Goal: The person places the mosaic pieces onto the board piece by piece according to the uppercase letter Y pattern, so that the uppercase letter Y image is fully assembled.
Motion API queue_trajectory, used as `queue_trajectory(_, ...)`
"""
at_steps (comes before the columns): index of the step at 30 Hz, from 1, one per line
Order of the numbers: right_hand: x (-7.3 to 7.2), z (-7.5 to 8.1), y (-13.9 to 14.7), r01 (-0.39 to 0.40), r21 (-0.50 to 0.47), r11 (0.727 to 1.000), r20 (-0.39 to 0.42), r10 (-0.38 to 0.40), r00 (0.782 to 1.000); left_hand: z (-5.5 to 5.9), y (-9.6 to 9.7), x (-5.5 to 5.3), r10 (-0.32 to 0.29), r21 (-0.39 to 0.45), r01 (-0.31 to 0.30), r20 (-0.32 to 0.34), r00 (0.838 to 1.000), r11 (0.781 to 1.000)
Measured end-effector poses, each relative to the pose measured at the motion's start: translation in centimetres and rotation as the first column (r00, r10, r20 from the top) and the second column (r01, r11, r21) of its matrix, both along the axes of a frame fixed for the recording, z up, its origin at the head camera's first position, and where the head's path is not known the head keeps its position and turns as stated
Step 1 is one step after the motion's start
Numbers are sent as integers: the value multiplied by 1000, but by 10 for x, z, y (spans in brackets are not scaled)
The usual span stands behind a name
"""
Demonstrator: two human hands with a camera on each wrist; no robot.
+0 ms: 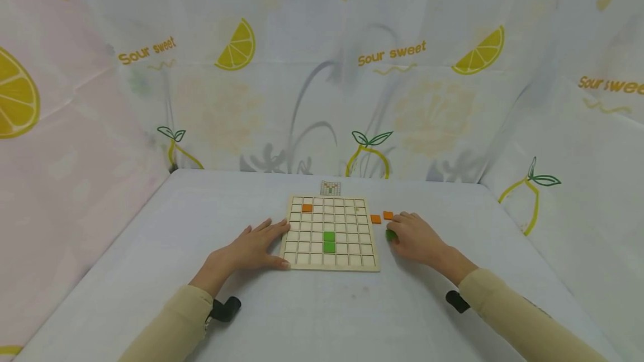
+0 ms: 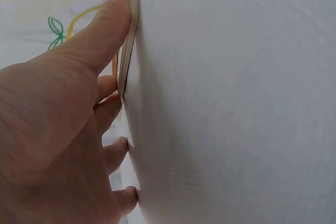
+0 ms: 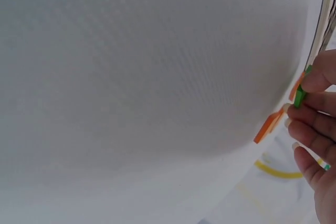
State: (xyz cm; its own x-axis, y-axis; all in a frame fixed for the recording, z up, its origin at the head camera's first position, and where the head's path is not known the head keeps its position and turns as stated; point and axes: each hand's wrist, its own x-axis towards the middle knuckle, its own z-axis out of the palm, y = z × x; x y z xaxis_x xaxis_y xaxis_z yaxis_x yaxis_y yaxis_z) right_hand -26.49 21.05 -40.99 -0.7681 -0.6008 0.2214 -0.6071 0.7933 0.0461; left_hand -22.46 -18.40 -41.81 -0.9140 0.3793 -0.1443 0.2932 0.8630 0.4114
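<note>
A square wooden grid board (image 1: 307, 253) lies on the white table, with one orange tile (image 1: 307, 208) in its upper left and two green tiles, one above the other, near its lower middle. My left hand (image 1: 254, 247) rests at the board's left edge, fingers spread and straight; the left wrist view shows the thumb (image 2: 102, 35) along its side. Just right of the board, my right hand (image 1: 417, 239) pinches a green tile (image 3: 300, 96) between thumb and fingers. Two orange tiles, one by the board's right edge (image 1: 375, 219) and one near the fingertips (image 1: 388, 215), lie on the table.
Behind the board lies a small card (image 1: 330, 187) printed with a coloured grid pattern. A lemon-print cloth (image 1: 322, 99) hangs around the back and sides of the table (image 1: 322, 317). Dark wrist cameras are strapped under both sleeves.
</note>
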Motion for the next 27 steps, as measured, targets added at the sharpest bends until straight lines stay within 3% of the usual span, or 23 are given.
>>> queue_trajectory(12, -5, 1, -10, -33, -32, 999, -1, 33, 999, -2, 0, 0, -9, 2, 9, -7, 1000, 1000)
queue_trajectory(20, -9, 6, -15, -14, -72, 997, 20, 16, 1000, -2, 0, -1, -6, 2, 6, -6, 1000, 1000)
queue_trajectory(27, -18, 1, -22, -33, -83, 996, 28, 36, 999, 0, 0, -1, -2, 1, 2, 0, 1000, 1000)
